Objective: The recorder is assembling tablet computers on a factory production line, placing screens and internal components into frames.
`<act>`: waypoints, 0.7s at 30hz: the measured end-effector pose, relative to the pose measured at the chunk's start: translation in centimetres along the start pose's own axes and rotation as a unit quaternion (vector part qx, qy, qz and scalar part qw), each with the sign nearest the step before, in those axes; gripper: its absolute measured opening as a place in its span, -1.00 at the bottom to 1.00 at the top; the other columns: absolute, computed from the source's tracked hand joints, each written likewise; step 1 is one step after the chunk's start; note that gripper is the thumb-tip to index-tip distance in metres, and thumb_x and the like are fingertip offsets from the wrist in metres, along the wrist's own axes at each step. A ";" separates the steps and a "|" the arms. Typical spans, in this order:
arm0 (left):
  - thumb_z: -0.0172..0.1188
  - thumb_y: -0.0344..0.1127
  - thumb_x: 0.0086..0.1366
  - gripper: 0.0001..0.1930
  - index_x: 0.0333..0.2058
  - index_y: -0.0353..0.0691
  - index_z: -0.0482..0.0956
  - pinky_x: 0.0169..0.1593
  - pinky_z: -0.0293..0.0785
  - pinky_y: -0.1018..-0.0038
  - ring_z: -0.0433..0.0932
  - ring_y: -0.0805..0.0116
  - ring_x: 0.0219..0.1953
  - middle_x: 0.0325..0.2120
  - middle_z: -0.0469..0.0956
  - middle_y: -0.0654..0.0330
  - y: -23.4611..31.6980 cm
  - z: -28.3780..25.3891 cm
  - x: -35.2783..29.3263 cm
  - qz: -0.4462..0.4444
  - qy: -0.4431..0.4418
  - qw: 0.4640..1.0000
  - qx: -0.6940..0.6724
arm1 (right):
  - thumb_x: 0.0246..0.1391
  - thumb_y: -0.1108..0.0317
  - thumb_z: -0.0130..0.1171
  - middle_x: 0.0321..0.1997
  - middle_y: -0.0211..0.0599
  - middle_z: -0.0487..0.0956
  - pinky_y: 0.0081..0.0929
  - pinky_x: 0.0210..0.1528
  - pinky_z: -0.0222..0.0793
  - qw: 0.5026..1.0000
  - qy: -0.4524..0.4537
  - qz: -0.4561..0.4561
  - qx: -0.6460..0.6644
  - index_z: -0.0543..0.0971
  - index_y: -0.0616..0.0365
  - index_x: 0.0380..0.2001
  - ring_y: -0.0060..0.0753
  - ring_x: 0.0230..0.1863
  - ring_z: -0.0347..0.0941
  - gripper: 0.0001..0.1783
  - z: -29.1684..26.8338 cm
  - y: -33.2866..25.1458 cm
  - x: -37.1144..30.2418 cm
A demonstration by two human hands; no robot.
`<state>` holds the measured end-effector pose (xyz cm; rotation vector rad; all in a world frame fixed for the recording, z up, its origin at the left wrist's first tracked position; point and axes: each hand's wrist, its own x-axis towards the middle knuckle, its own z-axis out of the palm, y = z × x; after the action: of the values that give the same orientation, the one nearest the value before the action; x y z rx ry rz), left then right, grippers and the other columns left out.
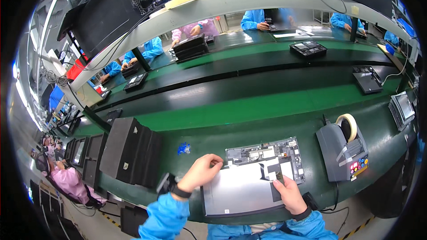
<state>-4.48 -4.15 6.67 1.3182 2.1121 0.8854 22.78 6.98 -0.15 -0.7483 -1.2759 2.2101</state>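
In front of me a silver flat panel (240,195) lies against an opened laptop base with a bare circuit board (262,151) along its far side. My left hand (202,172) is over the panel's far left corner, fingers curled and pressed together; whatever they may hold is hidden. At the panel's right side, my right hand (291,197) pinches a small dark flat piece (279,177) between thumb and fingers. Black and white patches show on the panel beside it. A little pile of blue bits (184,148) lies on the bench beyond my left hand.
Stacked black foam trays (129,151) stand left. A grey tape dispenser (331,151) with a tape roll (347,126) and lit buttons stands right, near stacked thin panels (401,110). Across the green line, co-workers in blue and pink sleeves handle parts beneath an overhead shelf (231,0).
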 end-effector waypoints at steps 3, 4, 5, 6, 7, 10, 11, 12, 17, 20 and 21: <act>0.12 -0.28 0.26 -0.76 -0.23 -0.33 0.58 -0.20 0.42 0.60 0.48 0.57 -0.32 -0.38 0.58 0.28 -1.0 -0.7 2.4 -0.097 -0.197 0.973 -0.075 | 0.23 0.40 -0.03 -0.10 -0.33 0.53 -0.60 -0.02 0.30 1.000 0.007 -0.004 -0.006 0.43 0.36 -0.04 -0.61 -0.12 0.40 -0.70 -0.5 0.7 -0.1; 0.13 -0.28 0.25 -0.77 -0.24 -0.33 0.58 -0.23 0.42 0.61 0.47 0.58 -0.35 -0.39 0.57 0.30 -1.4 -0.8 2.6 -0.114 -0.209 0.967 -0.092 | 0.22 0.39 -0.02 -0.11 -0.34 0.53 -0.61 -0.03 0.30 1.000 0.010 -0.005 -0.019 0.44 0.36 -0.05 -0.61 -0.13 0.39 -0.70 -0.5 0.8 -0.2; 0.14 -0.27 0.24 -0.76 -0.25 -0.34 0.58 -0.23 0.41 0.62 0.47 0.58 -0.35 -0.39 0.57 0.29 -1.6 -0.7 2.7 -0.129 -0.213 0.963 -0.105 | 0.22 0.38 -0.02 -0.14 -0.36 0.53 -0.61 -0.06 0.31 1.000 0.012 -0.003 -0.022 0.45 0.36 -0.07 -0.62 -0.15 0.39 -0.71 -0.3 0.6 -0.2; 0.15 -0.26 0.24 -0.75 -0.26 -0.34 0.58 -0.23 0.41 0.62 0.47 0.58 -0.36 -0.39 0.57 0.28 -1.7 -0.6 2.8 -0.143 -0.217 0.958 -0.118 | 0.23 0.36 -0.01 -0.22 -0.42 0.53 -0.64 -0.15 0.33 0.998 0.011 -0.021 -0.054 0.45 0.34 -0.10 -0.68 -0.22 0.38 -0.73 -0.3 0.3 -0.1; 0.17 -0.21 0.23 -0.73 -0.28 -0.34 0.58 -0.28 0.39 0.64 0.45 0.59 -0.40 -0.43 0.56 0.30 -1.6 -0.5 2.3 -0.164 -0.220 0.954 -0.123 | 0.23 0.35 0.00 -0.23 -0.43 0.53 -0.64 -0.16 0.33 0.999 0.010 -0.012 -0.034 0.45 0.34 -0.11 -0.69 -0.23 0.38 -0.73 0.0 0.8 -0.4; 0.19 -0.16 0.22 -0.71 -0.31 -0.33 0.59 -0.34 0.34 0.65 0.41 0.61 -0.43 -0.48 0.53 0.34 -1.1 -0.2 2.6 -0.216 -0.226 0.945 -0.099 | 0.23 0.35 0.01 -0.25 -0.44 0.53 -0.66 -0.18 0.33 1.000 0.010 -0.010 -0.024 0.46 0.33 -0.13 -0.70 -0.25 0.38 -0.74 -0.4 1.1 0.1; 0.19 -0.16 0.22 -0.71 -0.31 -0.33 0.59 -0.34 0.34 0.65 0.41 0.61 -0.43 -0.48 0.53 0.34 -1.2 -0.1 2.7 -0.216 -0.227 0.944 -0.099 | 0.23 0.34 0.01 -0.25 -0.44 0.53 -0.67 -0.19 0.33 0.999 0.011 -0.012 -0.030 0.47 0.33 -0.14 -0.70 -0.26 0.37 -0.74 -0.5 1.2 0.1; 0.20 -0.14 0.22 -0.70 -0.32 -0.32 0.60 -0.37 0.31 0.65 0.39 0.62 -0.45 -0.50 0.51 0.35 -1.5 0.0 2.8 -0.216 -0.226 0.944 -0.107 | 0.23 0.34 0.01 -0.25 -0.44 0.53 -0.67 -0.19 0.33 0.999 0.011 -0.010 -0.030 0.47 0.33 -0.14 -0.70 -0.26 0.37 -0.74 -0.5 1.3 0.1; 0.21 -0.12 0.21 -0.70 -0.40 -0.30 0.59 -0.40 0.27 0.65 0.34 0.63 -0.49 -0.56 0.47 0.38 -1.4 0.3 2.7 -0.222 -0.229 0.941 -0.112 | 0.22 0.34 0.03 -0.29 -0.45 0.53 -0.68 -0.21 0.33 0.999 0.013 -0.006 -0.031 0.47 0.34 -0.15 -0.72 -0.28 0.37 -0.74 -0.7 1.4 -0.1; 0.22 -0.12 0.21 -0.70 -0.46 -0.27 0.56 -0.44 0.25 0.65 0.31 0.65 -0.51 -0.59 0.45 0.40 -0.7 0.6 2.5 -0.235 -0.211 0.944 -0.090 | 0.22 0.38 0.00 -0.27 -0.42 0.55 -0.67 -0.22 0.36 0.999 0.009 -0.015 -0.034 0.47 0.33 -0.15 -0.70 -0.29 0.41 -0.77 -0.6 1.1 -0.2; 0.22 -0.11 0.21 -0.70 -0.47 -0.26 0.55 -0.45 0.23 0.65 0.31 0.65 -0.52 -0.59 0.44 0.41 -0.6 0.6 2.5 -0.227 -0.203 0.948 -0.097 | 0.22 0.38 0.00 -0.27 -0.42 0.55 -0.67 -0.22 0.36 0.999 0.011 -0.016 -0.034 0.47 0.33 -0.15 -0.70 -0.29 0.41 -0.77 -0.7 1.2 -0.1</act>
<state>-5.39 -1.91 5.64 0.7803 1.8331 0.5506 23.17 6.78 -1.43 -0.7712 -1.3491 2.1359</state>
